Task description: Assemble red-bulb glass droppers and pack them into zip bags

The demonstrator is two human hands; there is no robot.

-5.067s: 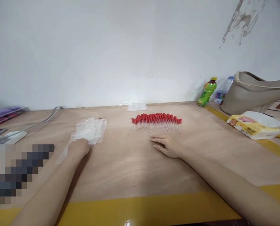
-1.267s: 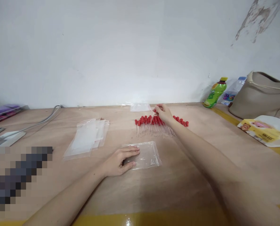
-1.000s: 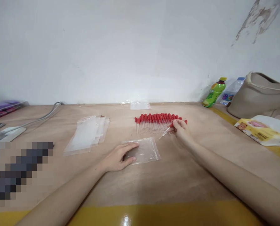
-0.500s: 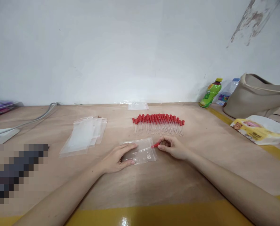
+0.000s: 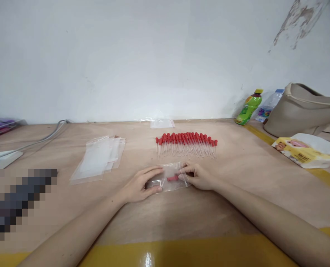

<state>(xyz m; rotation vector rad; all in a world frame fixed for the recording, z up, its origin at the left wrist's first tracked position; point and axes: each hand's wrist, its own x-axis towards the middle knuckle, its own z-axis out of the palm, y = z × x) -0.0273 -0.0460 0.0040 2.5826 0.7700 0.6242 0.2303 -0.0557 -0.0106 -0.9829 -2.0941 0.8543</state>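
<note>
A clear zip bag (image 5: 169,187) lies on the table between my hands, its mouth facing right. My left hand (image 5: 142,185) holds its left end, thumb at the near edge and fingers along the far edge. Inside the bag shows the red bulb of a dropper (image 5: 172,178); its thin tube is hard to make out. My right hand (image 5: 196,176) is at the bag's mouth, fingertips inside and closed on the bulb's right end. Just beyond lies a row of several droppers with red bulbs (image 5: 185,138), their clear tubes pointing toward me.
Several flat zip bags (image 5: 94,159) are stacked at the left, and another bag (image 5: 162,124) lies by the wall. To the right stand a green bottle (image 5: 249,107), a clear bottle (image 5: 269,105), a beige container (image 5: 298,111) and a tissue pack (image 5: 303,152). A cable (image 5: 46,138) runs at far left.
My right hand has moved left into the bag's mouth, carrying the dropper's red bulb from the opening to inside the bag. My left hand stays on the bag.
</note>
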